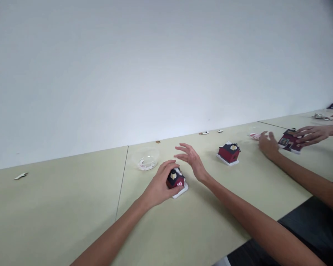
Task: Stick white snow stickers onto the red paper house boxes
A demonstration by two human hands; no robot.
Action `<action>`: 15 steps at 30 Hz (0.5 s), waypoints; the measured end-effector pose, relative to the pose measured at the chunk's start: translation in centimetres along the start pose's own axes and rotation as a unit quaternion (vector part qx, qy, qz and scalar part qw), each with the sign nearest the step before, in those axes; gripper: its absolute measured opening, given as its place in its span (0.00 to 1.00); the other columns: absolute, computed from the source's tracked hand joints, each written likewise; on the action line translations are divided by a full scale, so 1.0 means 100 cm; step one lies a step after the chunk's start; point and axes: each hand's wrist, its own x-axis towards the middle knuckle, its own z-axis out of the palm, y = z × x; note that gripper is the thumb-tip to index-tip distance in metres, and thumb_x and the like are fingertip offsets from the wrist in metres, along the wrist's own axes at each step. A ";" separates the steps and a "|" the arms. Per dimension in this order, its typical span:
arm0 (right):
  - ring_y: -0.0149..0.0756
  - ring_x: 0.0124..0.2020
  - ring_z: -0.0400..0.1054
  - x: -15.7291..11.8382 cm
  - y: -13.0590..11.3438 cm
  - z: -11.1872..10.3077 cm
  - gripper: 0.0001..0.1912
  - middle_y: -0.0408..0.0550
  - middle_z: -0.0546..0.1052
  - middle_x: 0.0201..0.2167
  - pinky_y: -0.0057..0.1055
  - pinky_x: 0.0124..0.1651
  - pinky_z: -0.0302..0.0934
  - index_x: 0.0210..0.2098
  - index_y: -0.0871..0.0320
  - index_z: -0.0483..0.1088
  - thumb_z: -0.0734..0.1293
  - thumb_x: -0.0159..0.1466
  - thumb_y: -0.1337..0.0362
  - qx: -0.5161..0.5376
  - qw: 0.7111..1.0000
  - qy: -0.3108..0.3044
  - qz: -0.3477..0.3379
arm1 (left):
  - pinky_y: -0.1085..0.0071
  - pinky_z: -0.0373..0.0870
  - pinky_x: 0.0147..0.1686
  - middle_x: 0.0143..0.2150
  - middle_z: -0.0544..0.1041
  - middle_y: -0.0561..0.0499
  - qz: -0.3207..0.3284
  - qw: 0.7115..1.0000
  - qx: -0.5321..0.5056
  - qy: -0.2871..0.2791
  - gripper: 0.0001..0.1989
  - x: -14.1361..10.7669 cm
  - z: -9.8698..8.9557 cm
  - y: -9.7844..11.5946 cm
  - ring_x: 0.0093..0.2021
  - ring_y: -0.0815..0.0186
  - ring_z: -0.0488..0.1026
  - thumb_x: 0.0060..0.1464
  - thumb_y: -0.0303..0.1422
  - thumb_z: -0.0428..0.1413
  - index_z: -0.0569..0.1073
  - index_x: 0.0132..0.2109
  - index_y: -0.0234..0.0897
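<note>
My left hand (pixel 159 184) is wrapped round a small toy house (pixel 175 178) with dark red walls, a dark roof and a white base. Part of the house is hidden behind my fingers. Just beyond and to the right, my right hand (pixel 192 160) hovers with its fingers stretched out and nothing visible in them. A clear round bowl (pixel 147 159) with small white and pinkish pieces inside stands beyond my left hand. To the right, a second red house (pixel 229 152) with a dark roof sits on its white base.
A co-worker's hands (pixel 312 133) hold another red house (pixel 290 141) at the right, near a small dish of pink pieces (pixel 254 136). Small flat pieces (pixel 204 132) lie along the wall edge. One pale piece (pixel 21 176) lies far left. Table seams (pixel 122 181) run between tabletops.
</note>
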 end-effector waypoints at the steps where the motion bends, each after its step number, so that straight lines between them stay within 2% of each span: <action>1: 0.42 0.49 0.75 0.005 0.000 -0.009 0.23 0.55 0.73 0.57 0.46 0.55 0.67 0.60 0.51 0.62 0.54 0.72 0.47 -0.034 0.998 0.053 -0.027 | 0.53 0.62 0.65 0.69 0.60 0.44 -0.006 1.000 0.016 0.012 0.28 -0.010 -0.006 0.002 0.68 0.51 0.59 0.54 0.38 0.63 0.65 0.60 0.48; 2: 0.42 0.48 0.74 0.009 0.000 -0.022 0.20 0.54 0.74 0.54 0.46 0.55 0.67 0.56 0.52 0.65 0.57 0.72 0.49 -0.084 0.988 0.116 -0.060 | 0.52 0.62 0.65 0.69 0.60 0.44 -0.012 0.999 0.036 0.023 0.27 -0.021 -0.014 0.002 0.68 0.51 0.59 0.55 0.39 0.62 0.65 0.60 0.49; 3: 0.42 0.48 0.74 0.012 0.000 -0.037 0.18 0.54 0.76 0.50 0.46 0.55 0.66 0.52 0.54 0.67 0.59 0.71 0.51 -0.151 0.965 0.188 -0.100 | 0.52 0.63 0.65 0.69 0.60 0.45 -0.018 0.998 0.059 0.033 0.27 -0.034 -0.025 0.002 0.68 0.51 0.60 0.55 0.40 0.62 0.65 0.60 0.50; 4: 0.44 0.49 0.72 0.015 0.000 -0.055 0.15 0.54 0.77 0.46 0.47 0.57 0.63 0.48 0.56 0.70 0.61 0.70 0.53 -0.233 0.929 0.251 -0.139 | 0.53 0.64 0.65 0.68 0.61 0.46 -0.028 0.995 0.083 0.042 0.26 -0.048 -0.040 0.001 0.68 0.51 0.61 0.56 0.40 0.61 0.64 0.60 0.51; 6: 0.47 0.49 0.70 0.018 0.000 -0.092 0.13 0.55 0.77 0.43 0.50 0.58 0.60 0.44 0.57 0.72 0.62 0.69 0.56 -0.367 0.846 0.340 -0.183 | 0.54 0.68 0.61 0.66 0.64 0.47 -0.064 0.986 0.137 0.070 0.27 -0.077 -0.077 -0.007 0.65 0.52 0.65 0.55 0.42 0.61 0.63 0.60 0.53; 8: 0.48 0.49 0.69 0.018 0.003 -0.125 0.13 0.56 0.76 0.44 0.49 0.57 0.59 0.45 0.59 0.72 0.61 0.68 0.59 -0.443 0.787 0.394 -0.169 | 0.56 0.74 0.54 0.61 0.68 0.48 -0.124 0.967 0.196 0.110 0.29 -0.105 -0.120 -0.021 0.58 0.52 0.71 0.52 0.45 0.62 0.63 0.59 0.52; 10: 0.49 0.51 0.67 0.017 0.009 -0.150 0.14 0.57 0.76 0.45 0.48 0.58 0.57 0.46 0.60 0.73 0.62 0.66 0.61 -0.485 0.765 0.405 -0.128 | 0.55 0.75 0.50 0.55 0.72 0.50 -0.185 0.935 0.262 0.149 0.28 -0.129 -0.164 -0.039 0.52 0.53 0.74 0.50 0.50 0.61 0.64 0.56 0.52; 12: 0.51 0.54 0.65 0.015 0.017 -0.167 0.15 0.59 0.74 0.49 0.48 0.59 0.55 0.47 0.59 0.73 0.64 0.63 0.60 -0.501 0.765 0.397 -0.070 | 0.52 0.74 0.51 0.52 0.72 0.53 -0.235 0.902 0.324 0.163 0.26 -0.147 -0.203 -0.057 0.50 0.54 0.73 0.51 0.54 0.58 0.64 0.52 0.52; 15: 0.54 0.56 0.62 0.012 0.029 -0.182 0.16 0.64 0.71 0.53 0.48 0.58 0.53 0.46 0.58 0.75 0.68 0.60 0.59 -0.497 0.774 0.392 0.015 | 0.53 0.74 0.50 0.49 0.73 0.51 -0.301 0.858 0.382 0.166 0.28 -0.168 -0.251 -0.080 0.50 0.53 0.73 0.48 0.59 0.55 0.65 0.49 0.47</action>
